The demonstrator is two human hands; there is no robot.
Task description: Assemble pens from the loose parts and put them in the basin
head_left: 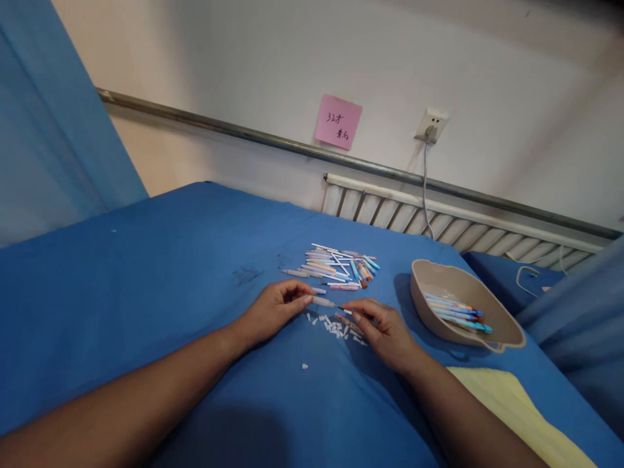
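Observation:
My left hand point(281, 305) is closed in a pinch on the end of a pale pen barrel point(322, 301). The barrel points right, toward my right hand point(383, 328). Between the fingertips of that hand is a thin white stick with a dark end point(347, 312), which looks like a pen refill. Its dark end meets or nearly meets the tip of the barrel; I cannot tell which. Small white pen tips point(336, 327) lie loose below my hands, and a single white piece point(305, 366) sits nearer to me. Beyond my hands spreads a pile of pen parts and thin white sticks point(324, 260).
On the right stands a beige basket point(419, 276) with several blue-toned pens point(458, 314) inside. A yellow cloth point(507, 396) lies in front of it. Blue cloth point(195, 253) covers the table. Behind are a radiator point(370, 208), a metal rail point(234, 133) and a plugged-in cable point(425, 188).

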